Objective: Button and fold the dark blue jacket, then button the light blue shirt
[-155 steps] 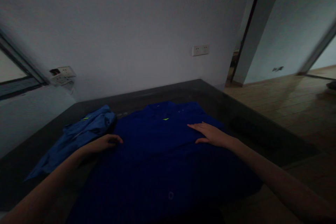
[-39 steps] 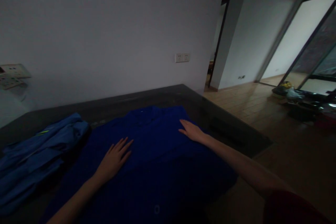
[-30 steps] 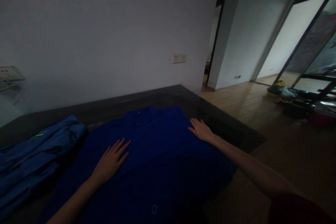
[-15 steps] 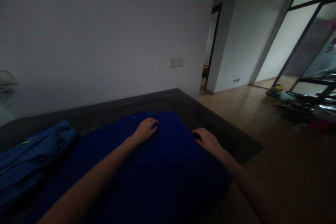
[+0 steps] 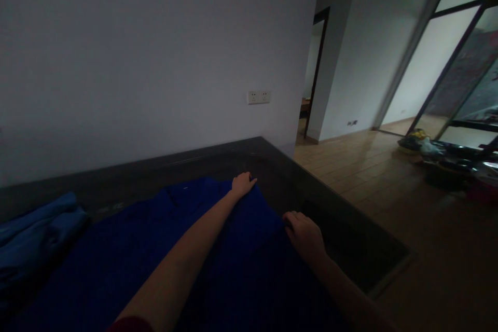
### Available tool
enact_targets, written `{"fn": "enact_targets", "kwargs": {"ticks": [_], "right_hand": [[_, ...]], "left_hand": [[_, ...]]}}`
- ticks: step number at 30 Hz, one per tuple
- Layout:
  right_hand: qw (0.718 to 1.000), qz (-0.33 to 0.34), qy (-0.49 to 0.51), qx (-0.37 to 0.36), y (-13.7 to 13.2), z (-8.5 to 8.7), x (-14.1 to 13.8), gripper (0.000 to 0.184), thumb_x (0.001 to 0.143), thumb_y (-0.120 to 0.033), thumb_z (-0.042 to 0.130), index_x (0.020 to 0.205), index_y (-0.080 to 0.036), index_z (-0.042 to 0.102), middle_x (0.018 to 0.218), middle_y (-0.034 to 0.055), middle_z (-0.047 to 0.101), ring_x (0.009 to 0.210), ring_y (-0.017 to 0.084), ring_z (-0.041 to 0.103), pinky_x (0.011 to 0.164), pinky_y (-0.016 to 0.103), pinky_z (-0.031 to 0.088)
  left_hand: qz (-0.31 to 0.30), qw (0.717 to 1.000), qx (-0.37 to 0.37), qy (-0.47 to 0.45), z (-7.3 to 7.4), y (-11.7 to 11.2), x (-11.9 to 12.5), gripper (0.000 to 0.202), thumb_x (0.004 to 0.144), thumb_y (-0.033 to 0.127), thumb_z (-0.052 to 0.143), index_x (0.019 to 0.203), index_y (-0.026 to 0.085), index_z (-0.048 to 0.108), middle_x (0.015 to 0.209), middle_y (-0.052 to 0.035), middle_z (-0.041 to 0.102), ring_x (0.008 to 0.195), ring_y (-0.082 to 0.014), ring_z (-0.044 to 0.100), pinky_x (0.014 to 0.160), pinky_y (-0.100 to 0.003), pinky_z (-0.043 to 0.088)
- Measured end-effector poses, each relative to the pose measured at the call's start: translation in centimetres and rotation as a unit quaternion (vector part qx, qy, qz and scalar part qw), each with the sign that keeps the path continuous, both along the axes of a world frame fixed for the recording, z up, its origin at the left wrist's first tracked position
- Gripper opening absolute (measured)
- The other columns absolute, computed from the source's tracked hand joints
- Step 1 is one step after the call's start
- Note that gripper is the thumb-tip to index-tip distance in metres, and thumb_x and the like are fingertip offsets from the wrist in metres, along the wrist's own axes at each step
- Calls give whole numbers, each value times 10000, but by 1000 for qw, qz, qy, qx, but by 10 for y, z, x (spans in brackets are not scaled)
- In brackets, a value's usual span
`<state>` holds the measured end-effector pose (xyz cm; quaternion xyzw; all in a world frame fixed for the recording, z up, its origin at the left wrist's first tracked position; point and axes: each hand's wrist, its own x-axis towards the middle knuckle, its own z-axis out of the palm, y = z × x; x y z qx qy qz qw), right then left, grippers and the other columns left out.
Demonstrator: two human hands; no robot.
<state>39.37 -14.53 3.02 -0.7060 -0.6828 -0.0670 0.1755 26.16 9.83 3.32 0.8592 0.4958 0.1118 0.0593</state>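
Note:
A dark blue shirt (image 5: 128, 249) lies spread on a dark table (image 5: 311, 187). My left hand (image 5: 242, 184) reaches across to the shirt's far right corner near the collar, fingers curled on the cloth edge. My right hand (image 5: 304, 232) rests on the shirt's right edge with its fingers bent down over the fabric. Whether either hand pinches the cloth is hard to see in the dim light.
A lighter blue garment (image 5: 35, 233) lies crumpled at the table's left. The wall behind carries a double socket (image 5: 259, 97). Right of the table is wooden floor (image 5: 389, 166), a doorway (image 5: 313, 72) and clutter by glass doors (image 5: 439, 150).
My left hand has moved from the shirt's middle to its far right corner. My right hand has slid back along the right edge and curled. The view has turned right.

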Motion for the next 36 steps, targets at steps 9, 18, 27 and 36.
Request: {"fn": "enact_targets", "kwargs": {"ticks": [9,18,27,36], "right_hand": [[999,4,-44,-8,-3,-1,0,221,867,-111,440,787,-226,611,876,57,659,802,202,577,698,323,396],[999,-32,6,-19,-7,-5,-1,219,882,-140,423,843,-234,616,897,61,656,831,218,590,722,349,421],[986,35,115,116,-12,10,-5,311,865,-129,406,1032,-231,647,1103,93,625,1095,251,524,963,440,392],[964,193,147,-112,32,10,-56,432,880,-230,490,1294,-122,545,1361,147,513,1264,230,468,1077,383,359]], "left_hand": [[-14,999,32,-6,-14,5,12,212,938,307,429,997,170,579,1069,-104,647,1018,-221,593,891,-367,408],[-20,993,89,-73,-10,0,10,243,963,327,363,1044,171,531,1093,-109,617,1042,-212,565,906,-348,379],[-116,989,-6,-94,-1,-27,-18,232,905,235,436,1098,180,553,1044,-90,650,974,-190,611,871,-301,448],[-207,977,15,53,-32,-48,-20,479,973,285,258,1429,169,348,1507,-110,327,1413,-232,234,1138,-446,208]]}}
